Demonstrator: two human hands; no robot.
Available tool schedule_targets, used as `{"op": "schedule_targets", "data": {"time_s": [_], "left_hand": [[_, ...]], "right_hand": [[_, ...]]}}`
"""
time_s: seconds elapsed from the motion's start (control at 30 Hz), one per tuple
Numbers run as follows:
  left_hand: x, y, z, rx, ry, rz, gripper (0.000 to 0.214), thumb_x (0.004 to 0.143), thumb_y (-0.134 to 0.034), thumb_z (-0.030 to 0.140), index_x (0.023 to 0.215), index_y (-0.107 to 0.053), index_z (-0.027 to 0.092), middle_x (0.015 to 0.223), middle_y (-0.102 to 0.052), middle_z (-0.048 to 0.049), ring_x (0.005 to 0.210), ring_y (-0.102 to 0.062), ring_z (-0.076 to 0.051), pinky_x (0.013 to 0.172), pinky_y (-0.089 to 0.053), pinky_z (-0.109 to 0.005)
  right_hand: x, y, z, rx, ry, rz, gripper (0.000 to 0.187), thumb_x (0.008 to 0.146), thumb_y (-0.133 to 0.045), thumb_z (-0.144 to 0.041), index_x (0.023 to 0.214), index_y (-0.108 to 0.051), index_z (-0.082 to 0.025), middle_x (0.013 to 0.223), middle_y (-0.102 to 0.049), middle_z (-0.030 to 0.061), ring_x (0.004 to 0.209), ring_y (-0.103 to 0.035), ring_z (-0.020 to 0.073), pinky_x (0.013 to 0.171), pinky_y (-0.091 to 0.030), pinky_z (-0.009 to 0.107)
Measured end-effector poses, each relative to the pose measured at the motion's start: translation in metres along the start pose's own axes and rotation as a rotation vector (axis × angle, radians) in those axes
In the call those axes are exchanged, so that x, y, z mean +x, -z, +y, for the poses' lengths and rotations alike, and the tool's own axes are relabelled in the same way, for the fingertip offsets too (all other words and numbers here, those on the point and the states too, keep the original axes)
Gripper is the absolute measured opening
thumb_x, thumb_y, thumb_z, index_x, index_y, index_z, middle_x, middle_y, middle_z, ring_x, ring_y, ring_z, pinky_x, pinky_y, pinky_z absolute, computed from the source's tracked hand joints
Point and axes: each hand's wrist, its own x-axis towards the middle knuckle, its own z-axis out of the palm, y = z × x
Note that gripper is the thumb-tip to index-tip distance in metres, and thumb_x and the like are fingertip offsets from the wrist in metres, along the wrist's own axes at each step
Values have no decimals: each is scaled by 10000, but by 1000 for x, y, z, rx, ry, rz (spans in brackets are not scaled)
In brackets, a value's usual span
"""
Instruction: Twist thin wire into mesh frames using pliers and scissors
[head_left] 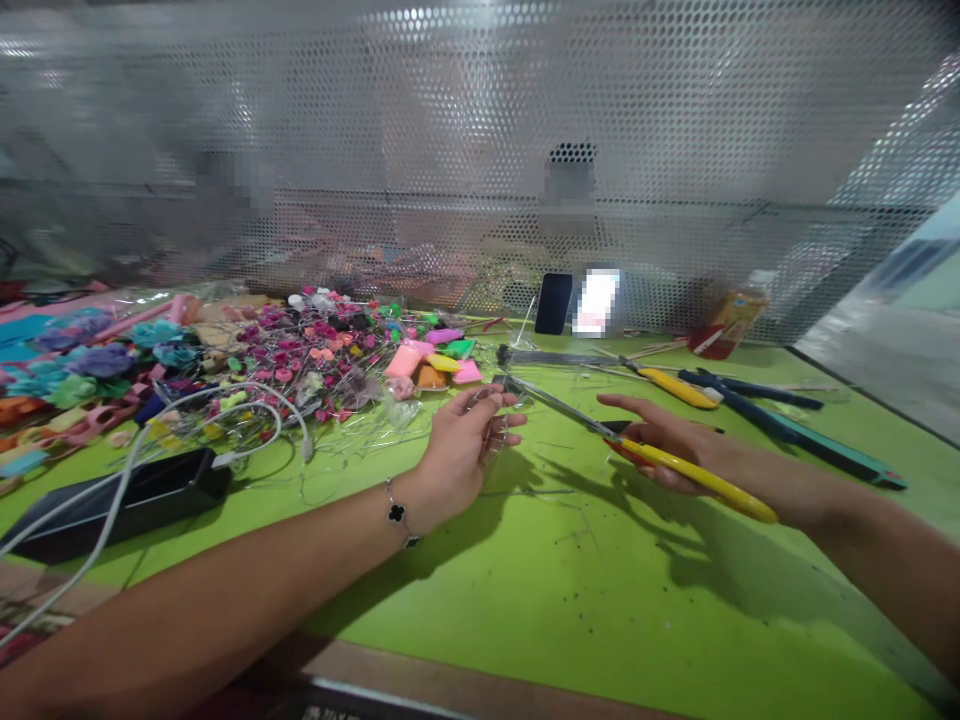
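My left hand (466, 438), with a bracelet at its wrist, is raised over the green table at the middle. Its fingers are curled round thin looped wire (496, 432), partly hidden by the fingers. My right hand (667, 445) grips yellow-handled pliers (709, 480), index finger stretched out to the left. From the pliers a slim metal length reaches left to just beside my left fingertips; whether it is all jaw or partly wire I cannot tell. Behind both hands lies a bundle of straight thin wires (559, 357).
Colourful craft flowers (300, 345) and soft clay packets (409, 358) crowd the left. A black box (172, 490) with a white cable (124, 480) lies nearer. Two phones, one dark (553, 303), lean on perforated metal. Blue-green handled cutters (817, 445), another yellow-handled tool (679, 387) and a bottle (727, 320) sit right.
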Motion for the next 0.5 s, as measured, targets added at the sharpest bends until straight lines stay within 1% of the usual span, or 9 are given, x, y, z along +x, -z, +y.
{"op": "schedule_targets", "data": {"time_s": [0.07, 0.2, 0.27, 0.37, 0.43, 0.5], "left_hand": [[1, 2, -1, 8, -8, -26, 54, 907, -721, 130, 911, -674, 157, 1015, -757, -60, 705, -740, -122, 553, -572, -209], [2, 5, -8, 46, 37, -140, 91, 881, -764, 169, 911, -681, 149, 987, -745, -67, 710, -740, -138, 546, -579, -217], [1, 5, -11, 60, 62, -179, 78, 888, -751, 164, 922, -683, 147, 970, -737, -69, 704, -737, -144, 537, -580, -223], [-2, 4, -14, 77, 89, -219, 50, 902, -715, 136, 935, -678, 142, 961, -734, -75, 683, -731, -141, 528, -577, -226], [-4, 4, -15, 90, 106, -240, 54, 899, -717, 136, 928, -673, 138, 969, -734, -82, 680, -728, -140, 527, -573, -226], [-5, 3, -15, 102, 119, -250, 81, 887, -741, 151, 922, -669, 139, 971, -733, -83, 685, -726, -139, 532, -572, -226]], "right_hand": [[0, -1, -2, 15, -12, 8, 930, 917, -650, -657, 1688, -258, -316, 1211, -678, 115, 1130, -655, 337, 995, -549, 488], [2, -7, -5, 22, -2, 7, 919, 916, -637, -659, 1683, -273, -307, 1104, -681, 93, 1001, -662, 303, 948, -562, 487], [3, -10, -8, 11, 3, -8, 944, 902, -643, -669, 1686, -267, -301, 1128, -674, 101, 1014, -655, 306, 961, -554, 490], [4, -14, -12, 17, -7, -33, 964, 906, -621, -688, 1694, -238, -288, 1188, -658, 130, 1051, -642, 318, 961, -548, 485], [4, -15, -14, 18, -12, -44, 962, 919, -598, -695, 1699, -222, -276, 1147, -655, 128, 1002, -638, 303, 927, -555, 472], [4, -17, -16, 8, -8, -41, 949, 924, -595, -693, 1698, -236, -278, 1064, -658, 107, 929, -635, 282, 885, -568, 458]]}}
